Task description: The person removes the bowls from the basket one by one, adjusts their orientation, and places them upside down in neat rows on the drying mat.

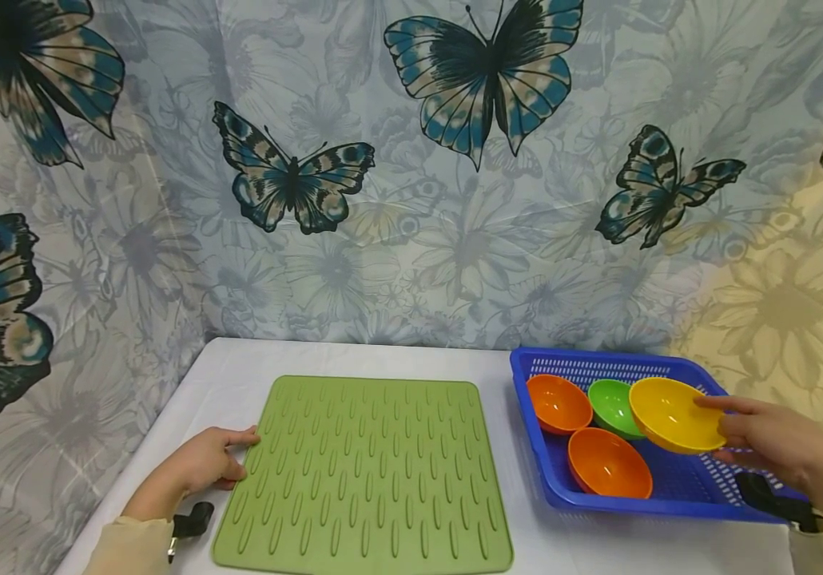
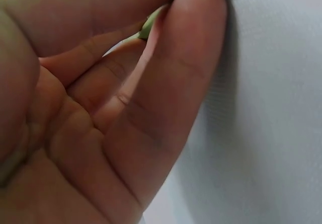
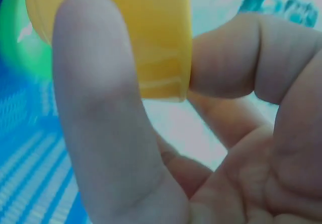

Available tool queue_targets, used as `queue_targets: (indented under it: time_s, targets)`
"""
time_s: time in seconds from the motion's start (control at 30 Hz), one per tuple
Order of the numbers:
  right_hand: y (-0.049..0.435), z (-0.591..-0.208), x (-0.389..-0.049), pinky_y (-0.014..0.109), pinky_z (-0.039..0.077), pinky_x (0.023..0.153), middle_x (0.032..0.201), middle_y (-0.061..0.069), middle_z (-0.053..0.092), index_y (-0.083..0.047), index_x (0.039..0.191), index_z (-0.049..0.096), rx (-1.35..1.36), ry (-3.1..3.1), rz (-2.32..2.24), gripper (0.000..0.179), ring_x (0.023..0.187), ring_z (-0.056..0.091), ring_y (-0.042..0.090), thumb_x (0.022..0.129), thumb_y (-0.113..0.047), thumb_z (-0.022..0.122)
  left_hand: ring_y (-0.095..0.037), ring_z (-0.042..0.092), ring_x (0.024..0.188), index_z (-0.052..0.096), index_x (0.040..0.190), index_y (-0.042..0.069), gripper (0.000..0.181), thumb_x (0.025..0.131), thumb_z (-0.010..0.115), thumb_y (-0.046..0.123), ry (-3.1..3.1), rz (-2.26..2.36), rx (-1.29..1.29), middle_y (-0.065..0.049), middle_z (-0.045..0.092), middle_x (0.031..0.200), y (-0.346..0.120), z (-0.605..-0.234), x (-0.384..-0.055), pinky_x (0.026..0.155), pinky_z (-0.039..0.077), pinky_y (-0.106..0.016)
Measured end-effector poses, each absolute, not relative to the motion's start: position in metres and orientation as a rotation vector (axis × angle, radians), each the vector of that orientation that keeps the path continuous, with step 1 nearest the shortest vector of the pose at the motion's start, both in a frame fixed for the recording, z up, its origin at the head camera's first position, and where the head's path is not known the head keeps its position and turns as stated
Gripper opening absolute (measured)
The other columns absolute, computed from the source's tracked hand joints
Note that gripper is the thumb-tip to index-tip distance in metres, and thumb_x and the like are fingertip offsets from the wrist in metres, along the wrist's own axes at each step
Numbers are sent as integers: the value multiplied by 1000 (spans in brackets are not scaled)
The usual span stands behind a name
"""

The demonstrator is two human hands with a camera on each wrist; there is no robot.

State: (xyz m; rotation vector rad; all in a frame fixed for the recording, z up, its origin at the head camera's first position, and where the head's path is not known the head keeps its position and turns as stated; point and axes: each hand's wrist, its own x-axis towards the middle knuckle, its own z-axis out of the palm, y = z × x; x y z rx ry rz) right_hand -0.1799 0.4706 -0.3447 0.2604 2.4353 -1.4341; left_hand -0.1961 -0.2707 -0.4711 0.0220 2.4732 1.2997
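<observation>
In the head view, my right hand [image 1: 778, 435] pinches the rim of a yellow bowl [image 1: 677, 415] between thumb and fingers, above the blue basket [image 1: 555, 499]. The right wrist view shows the thumb on one face of the yellow bowl [image 3: 158, 48] and a finger on the other. In the basket are two orange bowls [image 1: 558, 403] and a green bowl [image 1: 609, 407], partly hidden by the yellow one. At the left, my left hand [image 1: 199, 463] pinches the left edge of a green ridged mat [image 1: 364, 471]; in the left wrist view only a sliver of the mat [image 2: 148, 26] shows.
Both mat and basket lie on a table with a white cloth [image 1: 498, 383]. The basket stands to the right of the mat, a strip of cloth between them. Behind the table hangs a butterfly-print curtain [image 1: 419, 279]. Dark camera mounts [image 1: 194, 519] sit at the wrists.
</observation>
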Motion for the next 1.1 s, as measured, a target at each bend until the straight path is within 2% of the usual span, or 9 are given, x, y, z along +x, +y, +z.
queue_targets:
  time_s: [0.17, 0.37, 0.53, 0.73, 1.03, 1.1]
  targets:
    - [429, -336, -177, 40, 53, 73, 131, 35, 28, 14, 137, 32, 130, 2498, -1500, 54, 84, 60, 28, 86, 2, 47, -20, 49, 55, 54, 128, -4, 62, 68, 71, -8, 2475, 1319, -24, -16, 37, 142, -267, -471, -196, 55, 50, -35]
    - [379, -329, -178, 39, 53, 73, 138, 33, 22, 11, 139, 31, 67, 2500, -1542, 53, 90, 60, 27, 89, 0, 46, -18, 41, 52, 53, 129, -3, 65, 67, 72, -9, 2445, 1366, -71, -14, 37, 143, -266, -473, -197, 55, 49, -36]
    - [335, -327, -180, 40, 53, 74, 141, 32, 22, 6, 141, 34, 65, 2510, -1541, 54, 93, 58, 28, 88, 0, 44, -18, 41, 51, 52, 131, -4, 67, 67, 72, -10, 2422, 1371, -59, -16, 35, 143, -267, -474, -198, 55, 49, -36]
    - [288, -330, -184, 39, 53, 73, 137, 28, 30, 2, 139, 41, 70, 2467, -1608, 51, 93, 58, 31, 88, 0, 46, -20, 46, 53, 51, 131, -3, 66, 69, 71, -10, 2403, 1370, -78, -17, 36, 143, -267, -473, -199, 55, 49, -37]
    - [250, -335, -182, 41, 53, 75, 135, 30, 35, -2, 136, 46, -18, 2416, -1715, 50, 98, 59, 32, 86, 2, 48, -17, 38, 46, 53, 130, -1, 66, 67, 70, -11, 2455, 1291, -94, -15, 36, 143, -263, -467, -199, 51, 45, -35]
    - [246, -334, -181, 41, 53, 75, 136, 30, 36, -2, 136, 47, -26, 2404, -1731, 50, 99, 58, 32, 86, 2, 48, -21, 41, 45, 54, 129, -3, 62, 70, 70, -8, 2518, 1217, -75, -18, 39, 141, -259, -463, -198, 51, 46, -35]
